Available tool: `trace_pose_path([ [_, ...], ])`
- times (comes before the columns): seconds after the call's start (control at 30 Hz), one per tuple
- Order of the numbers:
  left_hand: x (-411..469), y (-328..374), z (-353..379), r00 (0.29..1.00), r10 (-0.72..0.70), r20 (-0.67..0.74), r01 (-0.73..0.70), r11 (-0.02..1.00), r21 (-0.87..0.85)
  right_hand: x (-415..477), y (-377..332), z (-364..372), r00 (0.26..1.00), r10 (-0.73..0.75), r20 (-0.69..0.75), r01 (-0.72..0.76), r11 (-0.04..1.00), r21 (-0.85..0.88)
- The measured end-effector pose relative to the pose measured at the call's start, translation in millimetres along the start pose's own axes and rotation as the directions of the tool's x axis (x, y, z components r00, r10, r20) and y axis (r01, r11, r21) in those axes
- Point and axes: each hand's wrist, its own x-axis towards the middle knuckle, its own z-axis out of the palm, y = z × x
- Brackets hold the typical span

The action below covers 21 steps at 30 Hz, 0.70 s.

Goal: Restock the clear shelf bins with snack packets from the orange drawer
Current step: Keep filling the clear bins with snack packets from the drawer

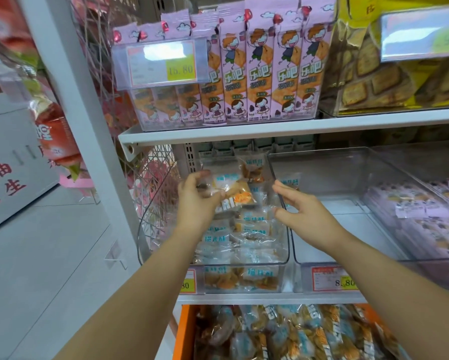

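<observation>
head view: left hand (196, 197) pinches a bunch of clear-wrapped snack packets (231, 189) above the clear plastic shelf bin (150, 229), which is part full of the same blue-labelled packets. right hand (300, 207) empty, fingers spread, just beside that bin's right wall at the neighbouring clear bin (348, 162). orange drawer (184, 331) below the shelf, open, full of packets. pink snack packs (259, 71) stand on the shelf above.

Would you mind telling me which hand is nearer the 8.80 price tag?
Right. The right hand hovers above the 8.80 price tag; the left hand is farther left, holding packets.
</observation>
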Motion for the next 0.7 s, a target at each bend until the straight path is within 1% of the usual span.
trace_pose_path([
  [0.13, 3, 5, 21, 0.990, -0.130, 0.059, 0.139, 0.967, -0.212, 0, 0, 0, 1.000, -0.001, 0.008, 0.001, 1.000, 0.000],
  [0.17, 7, 8, 27, 0.989, -0.140, 0.056, 0.149, 0.959, -0.239, 0, 0, 0, 1.000, -0.003, 0.010, 0.003, 1.000, 0.003],
  [0.23, 19, 10, 37, 0.992, -0.118, 0.039, 0.124, 0.956, -0.266, 0, 2, 0, 1.000, -0.010, 0.009, 0.010, 1.000, 0.012],
  [0.3, 33, 12, 50, 0.995, -0.094, 0.029, 0.099, 0.962, -0.254, 1, 4, 0, 1.000, -0.016, 0.001, 0.016, 1.000, 0.025],
  [0.43, 52, 6, 77, 0.995, -0.093, 0.021, 0.095, 0.986, -0.134, 3, 9, 0, 1.000, -0.012, -0.001, 0.012, 0.997, 0.077],
  [0.53, 65, -6, 84, 0.997, -0.072, 0.020, 0.069, 0.993, 0.093, 4, 10, 1, 1.000, -0.011, 0.002, 0.011, 0.993, 0.113],
  [0.6, 71, -13, 83, 1.000, 0.002, 0.014, -0.006, 0.973, 0.232, 5, 10, 1, 1.000, -0.014, 0.002, 0.014, 0.993, 0.116],
  [0.63, 71, -15, 81, 0.998, 0.069, 0.005, -0.067, 0.950, 0.305, 5, 10, 2, 1.000, -0.016, 0.004, 0.015, 0.993, 0.119],
  [0.67, 72, -18, 80, 0.989, 0.147, 0.012, -0.141, 0.914, 0.381, 5, 10, 2, 1.000, -0.016, 0.006, 0.015, 0.993, 0.121],
  [0.7, 71, -21, 79, 0.972, 0.228, 0.049, -0.225, 0.861, 0.457, 5, 11, 2, 1.000, -0.016, 0.010, 0.015, 0.992, 0.122],
])
